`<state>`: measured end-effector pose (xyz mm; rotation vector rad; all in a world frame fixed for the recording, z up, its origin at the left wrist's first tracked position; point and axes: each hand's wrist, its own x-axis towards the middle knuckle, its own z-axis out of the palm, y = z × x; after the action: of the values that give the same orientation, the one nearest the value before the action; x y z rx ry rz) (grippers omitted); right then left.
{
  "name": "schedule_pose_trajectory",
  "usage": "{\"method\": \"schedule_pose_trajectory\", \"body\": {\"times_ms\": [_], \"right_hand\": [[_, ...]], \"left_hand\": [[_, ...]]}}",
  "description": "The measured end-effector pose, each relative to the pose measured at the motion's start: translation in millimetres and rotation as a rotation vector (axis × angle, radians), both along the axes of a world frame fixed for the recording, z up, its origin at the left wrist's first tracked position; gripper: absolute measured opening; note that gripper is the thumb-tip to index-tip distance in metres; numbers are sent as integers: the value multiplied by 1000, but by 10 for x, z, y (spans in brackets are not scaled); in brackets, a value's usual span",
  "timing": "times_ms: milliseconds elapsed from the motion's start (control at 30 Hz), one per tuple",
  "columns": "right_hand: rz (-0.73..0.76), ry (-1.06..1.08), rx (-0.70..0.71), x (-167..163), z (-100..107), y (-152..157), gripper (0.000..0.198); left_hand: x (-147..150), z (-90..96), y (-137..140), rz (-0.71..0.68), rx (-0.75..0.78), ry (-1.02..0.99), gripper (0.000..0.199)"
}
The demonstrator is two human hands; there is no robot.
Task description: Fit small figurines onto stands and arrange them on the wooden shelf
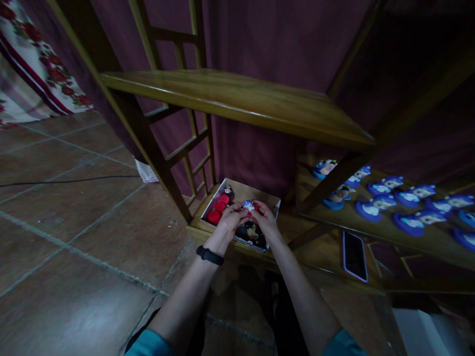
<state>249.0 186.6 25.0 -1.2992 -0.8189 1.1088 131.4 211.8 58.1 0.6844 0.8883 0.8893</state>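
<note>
A small figurine (248, 205) with a blue-and-white top and red below is held between both hands, over a shallow open white box (272, 200). My left hand (234, 219), a black band on its wrist, has its fingers closed on the figurine's left side. My right hand (265, 217) grips it from the right. Inside the box, several red round pieces (215, 216) lie at the left, with a dark figurine (228, 191) at the back. Black and gold pieces (252, 232) fill its front, partly hidden by my hands.
The box stands on a low wooden shelf (311, 247), under a higher wooden shelf board (237, 104). To the right, several blue-based figurines (374, 205) stand on a raised shelf. A phone (354, 256) lies below them. A lattice panel (189, 148) borders the left, beside the tiled floor (92, 237).
</note>
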Motion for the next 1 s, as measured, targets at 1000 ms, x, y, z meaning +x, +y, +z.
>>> {"method": "schedule_pose_trajectory", "body": {"times_ms": [1000], "right_hand": [[104,-339,63,28,-142,56,25]], "left_hand": [[10,-145,61,110,-50,71,24]]}}
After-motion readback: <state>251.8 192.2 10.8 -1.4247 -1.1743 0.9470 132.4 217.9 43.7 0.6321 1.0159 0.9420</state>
